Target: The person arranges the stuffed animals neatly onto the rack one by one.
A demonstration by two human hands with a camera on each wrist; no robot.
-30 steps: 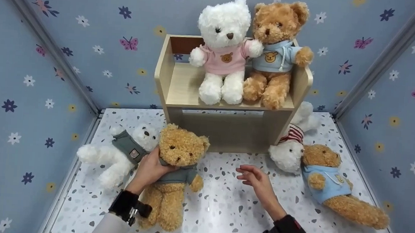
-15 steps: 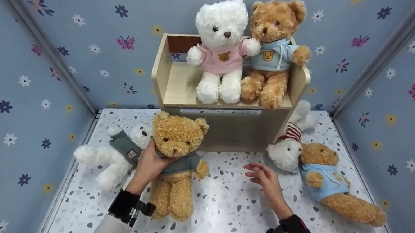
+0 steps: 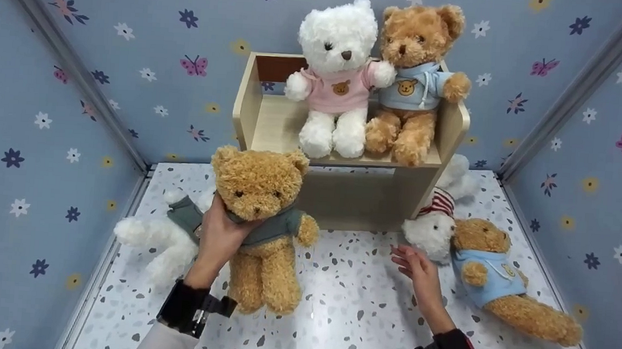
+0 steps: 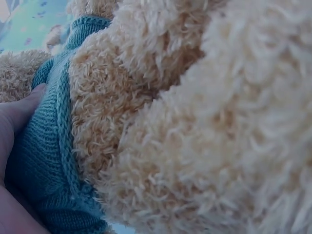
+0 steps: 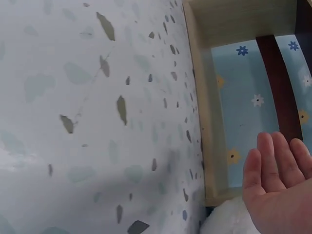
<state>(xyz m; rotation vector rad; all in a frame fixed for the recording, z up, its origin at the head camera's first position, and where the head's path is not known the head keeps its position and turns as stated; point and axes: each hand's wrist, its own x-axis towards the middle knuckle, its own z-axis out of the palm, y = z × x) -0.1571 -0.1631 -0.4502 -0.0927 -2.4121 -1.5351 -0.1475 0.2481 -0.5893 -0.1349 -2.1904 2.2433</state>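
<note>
My left hand (image 3: 223, 234) grips a golden-brown teddy bear (image 3: 258, 193) round its upper body, thumb across the chest. The bear wears a grey-green knitted sweater (image 4: 46, 146) and is held upright in front of the shelf's left side. In the left wrist view its fur fills most of the picture. My right hand (image 3: 416, 267) holds nothing; its fingers are loosely bent, near the head of a white bear in a red-striped top (image 3: 430, 233). Seen from the right wrist, the fingers (image 5: 273, 165) overlap the shelf's lower opening.
A wooden shelf (image 3: 279, 124) bears a white bear in pink (image 3: 340, 90) and a brown bear in a light-blue hoodie (image 3: 410, 89). On the speckled floor (image 3: 346, 306) lie a white bear in dark green (image 3: 150, 235) and a brown bear in blue (image 3: 491, 277). Flowered walls (image 3: 108, 54) enclose the space.
My left hand has raised the golden-brown teddy bear, bringing its head up to the shelf board's front edge. My right hand has shifted rightward, towards the white bear in the striped top.
</note>
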